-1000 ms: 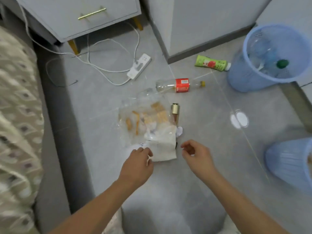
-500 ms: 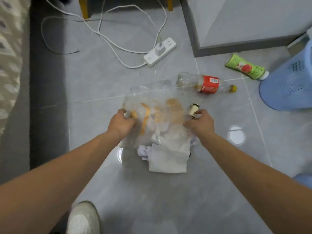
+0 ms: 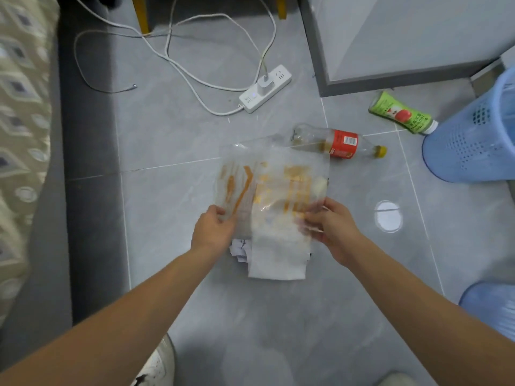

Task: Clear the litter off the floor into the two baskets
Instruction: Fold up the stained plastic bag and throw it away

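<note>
A clear plastic bag [image 3: 273,182] with orange print is lifted off the grey floor. My left hand [image 3: 213,232] grips its near left edge and my right hand [image 3: 331,227] grips its near right edge. Under it lie a white paper towel [image 3: 276,260] and crumpled paper [image 3: 238,250]. A clear bottle with a red label [image 3: 338,142] lies just beyond the bag. A green bottle [image 3: 400,114] lies further right, near a blue perforated basket [image 3: 479,135]. Part of a second blue basket [image 3: 493,305] shows at the lower right edge.
A white power strip [image 3: 264,89] with trailing cables lies at the back. A grey cabinet [image 3: 404,37] stands at the back right, a patterned bed cover [image 3: 19,135] along the left. My white shoe [image 3: 156,366] is at the bottom.
Both hands reached forward over the bag, closed on its edges and raised it toward me. The small gold-capped bottle beside the bag is now hidden behind the plastic.
</note>
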`<state>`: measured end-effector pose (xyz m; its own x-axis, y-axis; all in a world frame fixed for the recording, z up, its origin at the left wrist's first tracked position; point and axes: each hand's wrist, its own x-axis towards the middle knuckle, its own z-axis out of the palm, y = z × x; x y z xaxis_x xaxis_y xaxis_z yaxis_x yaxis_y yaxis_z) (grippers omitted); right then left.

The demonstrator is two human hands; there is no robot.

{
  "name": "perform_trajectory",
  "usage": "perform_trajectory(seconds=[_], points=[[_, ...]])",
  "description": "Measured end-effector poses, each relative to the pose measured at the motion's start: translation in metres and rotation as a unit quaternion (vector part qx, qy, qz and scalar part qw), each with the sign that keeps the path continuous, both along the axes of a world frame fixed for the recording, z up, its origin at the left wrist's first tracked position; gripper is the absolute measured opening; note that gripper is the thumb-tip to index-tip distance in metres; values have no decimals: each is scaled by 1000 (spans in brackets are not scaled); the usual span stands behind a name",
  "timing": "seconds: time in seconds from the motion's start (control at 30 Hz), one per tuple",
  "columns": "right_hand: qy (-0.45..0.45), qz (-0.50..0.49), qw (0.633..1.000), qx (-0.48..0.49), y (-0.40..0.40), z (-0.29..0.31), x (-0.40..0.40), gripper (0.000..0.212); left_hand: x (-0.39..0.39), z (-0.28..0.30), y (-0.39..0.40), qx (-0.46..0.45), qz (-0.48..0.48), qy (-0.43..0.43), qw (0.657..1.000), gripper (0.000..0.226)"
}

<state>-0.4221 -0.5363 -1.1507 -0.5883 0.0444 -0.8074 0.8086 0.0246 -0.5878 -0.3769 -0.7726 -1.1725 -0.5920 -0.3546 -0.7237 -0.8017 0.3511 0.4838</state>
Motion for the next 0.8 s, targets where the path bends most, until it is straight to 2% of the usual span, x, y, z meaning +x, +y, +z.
perform_trajectory(seconds=[0.07, 0.17, 0.3, 0.43, 0.6, 0.67, 0.8], points=[[1, -13, 1000, -28, -2, 26, 13, 25, 14, 22, 5, 25, 33, -59, 997, 41], [1, -21, 998, -52, -7, 67, 27, 26, 21, 62, 11, 133, 164, -96, 973, 42], [3, -25, 997, -74, -16, 123, 33, 27, 11, 120, 6, 239, 288, -61, 925, 36], [6, -14, 997, -79, -14, 167, 29, 29, -1, 164, -7, 275, 347, 49, 895, 32], [41, -81, 984, -156, 10, 218, 1, 55, -19, 212, -23, 230, 254, 143, 929, 21], [42, -93, 980, -168, 26, 236, -14, 49, -24, 230, -29, 215, 213, 159, 940, 20], [41, -46, 987, -149, 47, 264, -37, 42, -31, 261, -41, 174, 99, 189, 961, 21]])
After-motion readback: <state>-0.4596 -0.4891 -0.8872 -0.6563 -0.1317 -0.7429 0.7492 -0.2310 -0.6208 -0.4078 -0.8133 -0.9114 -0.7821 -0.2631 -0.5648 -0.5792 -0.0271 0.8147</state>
